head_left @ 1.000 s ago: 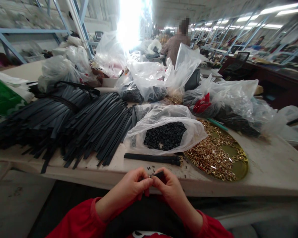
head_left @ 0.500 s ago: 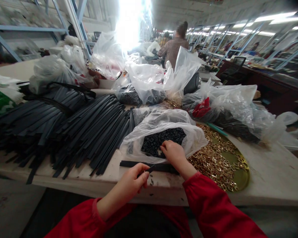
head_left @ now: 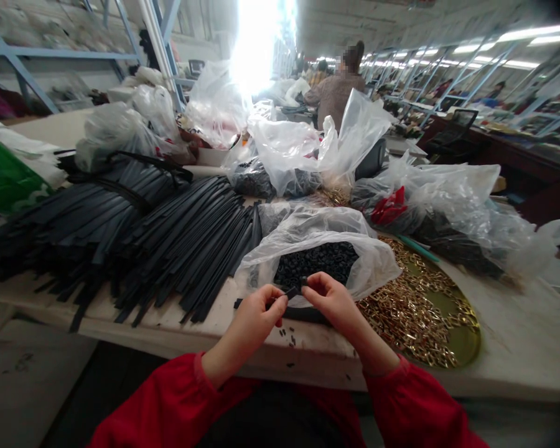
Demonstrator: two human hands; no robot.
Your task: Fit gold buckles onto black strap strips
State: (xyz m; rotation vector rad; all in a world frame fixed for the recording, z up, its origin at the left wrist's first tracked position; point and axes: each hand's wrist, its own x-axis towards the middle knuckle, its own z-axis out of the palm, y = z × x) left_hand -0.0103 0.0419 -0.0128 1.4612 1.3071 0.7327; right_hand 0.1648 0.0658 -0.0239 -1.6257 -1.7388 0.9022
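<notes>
My left hand (head_left: 261, 309) pinches a black strap (head_left: 292, 292) close to its end, which points toward the right. Between the thumb and fingertips of my right hand (head_left: 330, 300) is a small black loop (head_left: 304, 281), right by the strap's tip. Whether loop and strap touch, I cannot tell. Just behind both hands lies an open clear plastic bag (head_left: 378, 264) holding a heap of small black loops (head_left: 317, 258). Another dark strap (head_left: 308, 313) lies along the table in front of the bag, partly hidden by my hands.
Many black straps (head_left: 186, 249) are piled at left. On the right, a round golden tray (head_left: 474, 339) bears gold metal fittings (head_left: 410, 311). Filled plastic bags (head_left: 462, 193) line the back. Dark crumbs lie near the table's front edge (head_left: 280, 358). A person (head_left: 338, 93) stands farther off.
My right hand has come out of the heap of loops with one loop and moved to the strap's end. My left hand has raised the strap slightly. The view has shifted a little.
</notes>
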